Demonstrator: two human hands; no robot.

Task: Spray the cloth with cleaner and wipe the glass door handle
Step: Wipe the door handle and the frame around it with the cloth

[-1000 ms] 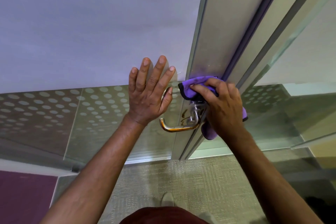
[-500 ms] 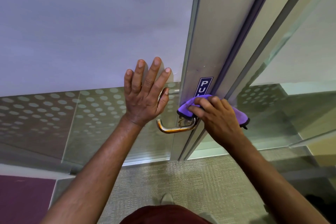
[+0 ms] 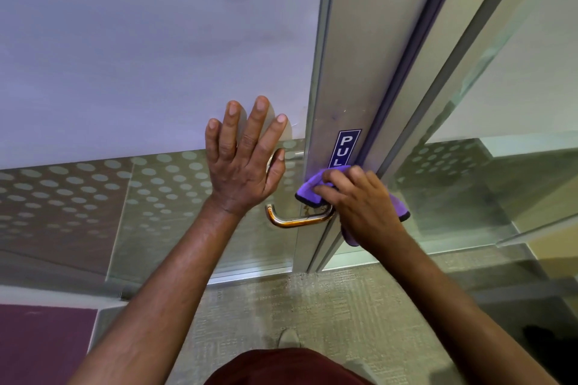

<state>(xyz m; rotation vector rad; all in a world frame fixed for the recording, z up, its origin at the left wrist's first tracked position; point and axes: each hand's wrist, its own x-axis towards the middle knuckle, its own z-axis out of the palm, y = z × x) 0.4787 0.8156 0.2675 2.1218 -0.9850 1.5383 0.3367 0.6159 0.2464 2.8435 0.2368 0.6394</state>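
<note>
A curved metal door handle [image 3: 297,222] sticks out to the left from the aluminium door frame [image 3: 344,72]. My right hand [image 3: 364,209] grips a purple cloth [image 3: 308,189] and presses it against the frame at the handle's base, covering the mount. The cloth's tail hangs below my wrist. My left hand [image 3: 242,162] lies flat with fingers spread on the frosted glass panel [image 3: 140,72], just left of the handle. No spray bottle is in view.
A blue PULL sticker [image 3: 345,147] sits on the frame just above the cloth. Dotted frosting covers the lower glass. Beige carpet [image 3: 312,300] lies below, with a maroon patch at the bottom left. Another glass panel stands to the right.
My right hand has slid the cloth down the frame from over the sticker to the handle's base, uncovering the PULL sticker. My left hand stays flat on the glass.
</note>
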